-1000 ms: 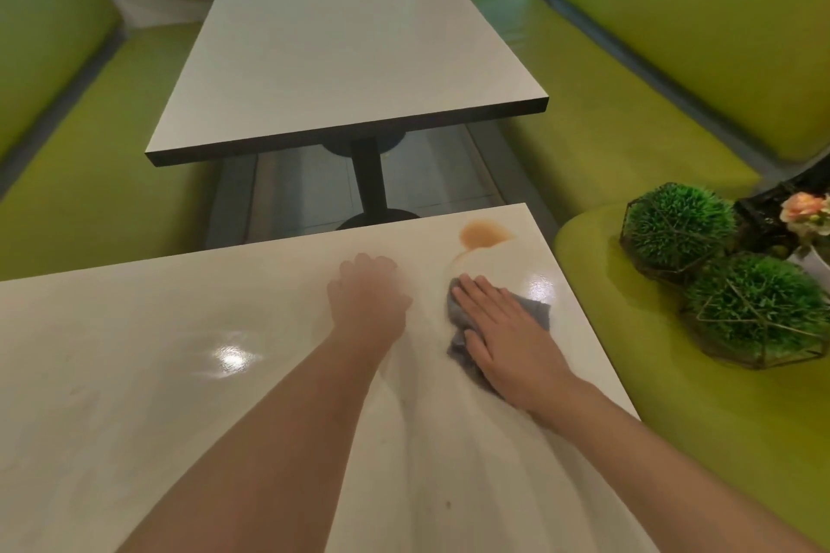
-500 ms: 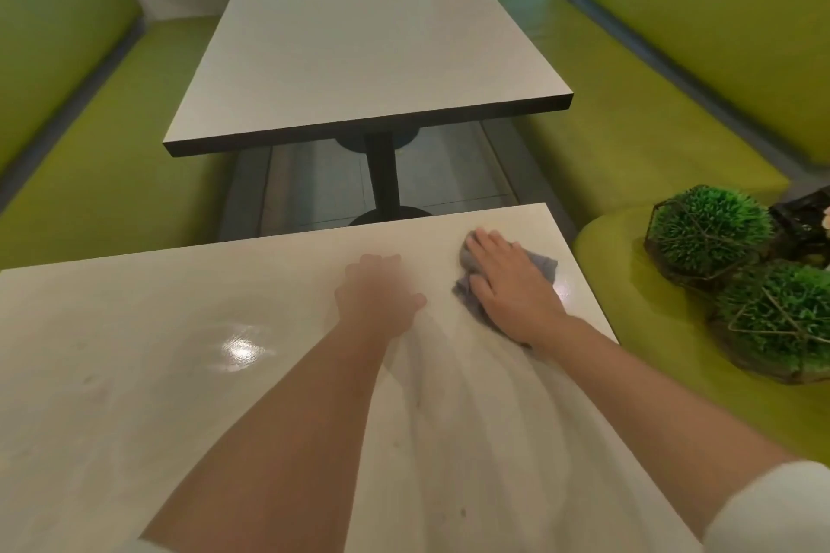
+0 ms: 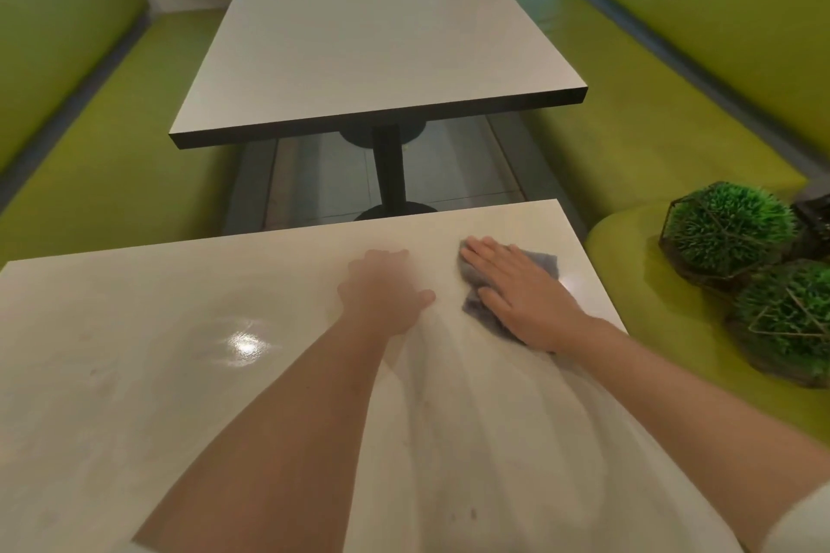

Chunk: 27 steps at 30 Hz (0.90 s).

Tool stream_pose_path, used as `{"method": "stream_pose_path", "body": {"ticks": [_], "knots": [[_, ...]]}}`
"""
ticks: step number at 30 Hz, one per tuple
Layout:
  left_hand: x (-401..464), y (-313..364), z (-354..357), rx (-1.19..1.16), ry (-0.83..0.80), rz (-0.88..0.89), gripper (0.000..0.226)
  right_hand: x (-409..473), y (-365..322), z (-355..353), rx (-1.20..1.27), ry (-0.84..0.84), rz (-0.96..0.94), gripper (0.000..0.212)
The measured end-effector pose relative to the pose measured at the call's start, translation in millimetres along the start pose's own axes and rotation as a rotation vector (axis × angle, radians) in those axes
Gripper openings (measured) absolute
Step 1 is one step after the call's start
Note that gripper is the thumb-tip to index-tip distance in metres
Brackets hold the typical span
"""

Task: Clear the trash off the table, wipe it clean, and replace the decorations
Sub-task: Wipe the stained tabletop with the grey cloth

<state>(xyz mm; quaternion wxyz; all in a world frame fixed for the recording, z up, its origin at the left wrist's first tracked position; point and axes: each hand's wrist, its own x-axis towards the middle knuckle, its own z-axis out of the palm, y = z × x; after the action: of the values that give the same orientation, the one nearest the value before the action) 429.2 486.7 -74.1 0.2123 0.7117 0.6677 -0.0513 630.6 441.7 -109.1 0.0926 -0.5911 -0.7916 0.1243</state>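
On the left a green bench seat (image 3: 112, 157) runs along the near desk (image 3: 134, 373), whose pale glossy top carries a bright glare spot and faint streaks. The left forearm crosses this desk from the lower edge of the view, reaching up and to the right. The left hand (image 3: 381, 292) rests palm down on the desk near its far edge, the thumb sticking out to the right; its fingers (image 3: 386, 256) appear loosely bent at the knuckles and hold nothing, though blur hides how tightly they curl.

Just beside it, apart from the thumb by a narrow strip of bare desk, lies a grey cloth (image 3: 543, 263), crumpled flat near the far right corner of the desk. The right hand (image 3: 525, 292) lies flat on top of it, palm down, pointing toward the far left. Its fingers (image 3: 483, 248) are straight and held close together, pressing the cloth to the surface; cloth shows past the fingertips, under the thumb and behind the knuckles. The right forearm comes in from the lower right, with a white sleeve edge (image 3: 804, 516) at the corner.

Beyond the gap stands a second desk (image 3: 359, 36) on a black pedestal. At the right, on the green seat (image 3: 629, 247), sit two round green plant balls in wire frames, one farther (image 3: 727, 229) and one nearer (image 3: 790, 319), touching each other, well apart from the cloth.
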Motion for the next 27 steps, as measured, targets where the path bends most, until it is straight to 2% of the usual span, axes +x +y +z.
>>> {"method": "stream_pose_path", "body": {"ticks": [2, 7, 9, 12, 14, 17, 20, 23, 27], "knots": [[-0.9, -1.0, 1.8, -0.007, 0.007, 0.011, 0.072, -11.9, 14.3, -7.6, 0.002, 0.027, 0.023, 0.057], [-1.5, 0.6, 2.1, 0.011, 0.009, 0.007, 0.07, 36.1, 36.8, -8.8, -0.057, 0.061, 0.334, 0.055], [-1.3, 0.8, 2.2, 0.016, 0.012, 0.005, 0.071, 50.3, 17.8, 0.2, -0.044, 0.063, 0.293, 0.056], [-1.1, -0.2, 3.0, 0.011, 0.011, 0.01, 0.072, 31.2, -15.1, 7.8, -0.031, 0.009, 0.069, 0.068], [-1.1, -1.2, 4.1, 0.009, 0.009, 0.015, 0.072, 11.1, -13.2, 7.7, -0.002, 0.021, 0.013, 0.068], [-0.7, -1.7, 6.6, 0.001, 0.011, 0.013, 0.071, 11.3, 19.6, -0.3, 0.019, 0.103, 0.188, 0.056], [-0.3, -1.1, 7.4, 0.011, 0.012, 0.009, 0.07, 42.6, 33.7, -5.9, -0.027, 0.111, 0.344, 0.053], [-0.6, -2.2, 7.2, 0.014, 0.014, 0.01, 0.071, 68.7, 8.3, 0.6, -0.029, 0.068, 0.251, 0.053], [0.0, -5.8, 6.7, 0.01, 0.009, 0.022, 0.072, 51.5, -15.7, 9.7, -0.05, -0.001, -0.054, 0.051]]}}
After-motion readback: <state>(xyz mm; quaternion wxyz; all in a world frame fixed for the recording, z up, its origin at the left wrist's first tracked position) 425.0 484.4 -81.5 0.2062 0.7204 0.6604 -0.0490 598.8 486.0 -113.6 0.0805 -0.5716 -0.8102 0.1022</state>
